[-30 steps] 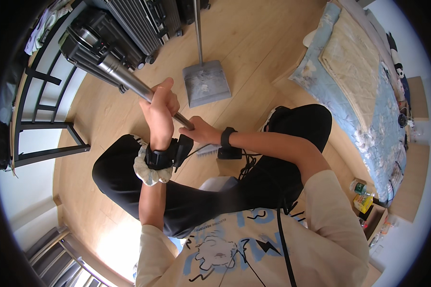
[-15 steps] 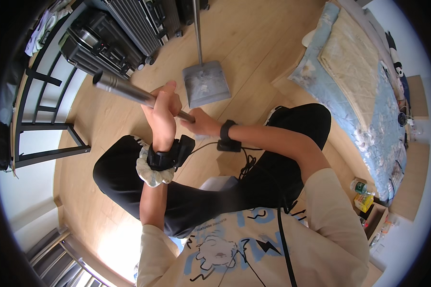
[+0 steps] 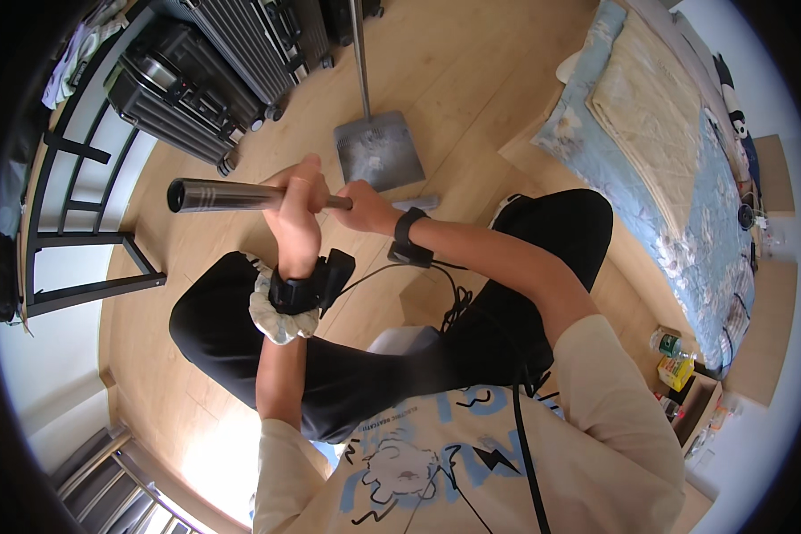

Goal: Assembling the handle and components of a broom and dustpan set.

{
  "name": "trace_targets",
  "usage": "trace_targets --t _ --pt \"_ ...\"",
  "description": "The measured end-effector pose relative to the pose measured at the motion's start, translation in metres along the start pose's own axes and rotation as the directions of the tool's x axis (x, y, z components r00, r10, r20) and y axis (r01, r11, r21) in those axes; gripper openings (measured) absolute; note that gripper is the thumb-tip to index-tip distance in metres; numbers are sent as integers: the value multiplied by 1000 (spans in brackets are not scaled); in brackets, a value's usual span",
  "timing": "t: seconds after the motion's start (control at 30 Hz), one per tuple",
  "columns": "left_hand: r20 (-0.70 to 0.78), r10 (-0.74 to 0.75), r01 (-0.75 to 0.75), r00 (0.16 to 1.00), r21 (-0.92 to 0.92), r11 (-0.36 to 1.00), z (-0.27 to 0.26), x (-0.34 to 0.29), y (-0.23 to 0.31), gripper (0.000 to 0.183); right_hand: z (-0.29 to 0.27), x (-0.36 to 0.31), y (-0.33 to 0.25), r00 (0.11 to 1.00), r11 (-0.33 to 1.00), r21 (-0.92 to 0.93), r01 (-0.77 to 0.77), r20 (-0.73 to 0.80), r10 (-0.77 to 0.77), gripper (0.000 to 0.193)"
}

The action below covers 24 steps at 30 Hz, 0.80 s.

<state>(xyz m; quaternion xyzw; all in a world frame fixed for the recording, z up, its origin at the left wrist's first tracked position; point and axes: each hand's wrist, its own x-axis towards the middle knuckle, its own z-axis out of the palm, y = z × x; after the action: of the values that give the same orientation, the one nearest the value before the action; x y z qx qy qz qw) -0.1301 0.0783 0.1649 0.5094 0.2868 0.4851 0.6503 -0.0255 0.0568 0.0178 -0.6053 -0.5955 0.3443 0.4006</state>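
The left hand (image 3: 298,206) has its fingers wrapped around a metal pole (image 3: 224,196), and the right hand (image 3: 366,210), just to its right, has its fingers curled around the pole's thinner part. The pole is held sideways over the wood floor (image 3: 481,98), its hollow end pointing left, well apart from the black metal frame (image 3: 93,240) on the left. A pale grey piece (image 3: 418,203) shows just right of the right hand; whether it joins the pole I cannot tell. Farther off, a grey dustpan (image 3: 380,153) turns its wide edge toward the hands. Floor stretches from the dustpan rightward to the bed's wooden edge (image 3: 529,147), and leftward to dark suitcases (image 3: 187,93). Bent knees (image 3: 571,230) flank the near space left and right.
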Motion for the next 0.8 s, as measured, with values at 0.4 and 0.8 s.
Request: trace_targets --t 0.4,0.8 --pt "-102 -114 106 988 -78 991 4 8 -13 31 3 -21 8 991 994 31 -105 91 102 43" --pt "-8 -84 84 996 1 996 3 -3 10 32 13 -46 -23 956 952 161 -262 177 233 36"
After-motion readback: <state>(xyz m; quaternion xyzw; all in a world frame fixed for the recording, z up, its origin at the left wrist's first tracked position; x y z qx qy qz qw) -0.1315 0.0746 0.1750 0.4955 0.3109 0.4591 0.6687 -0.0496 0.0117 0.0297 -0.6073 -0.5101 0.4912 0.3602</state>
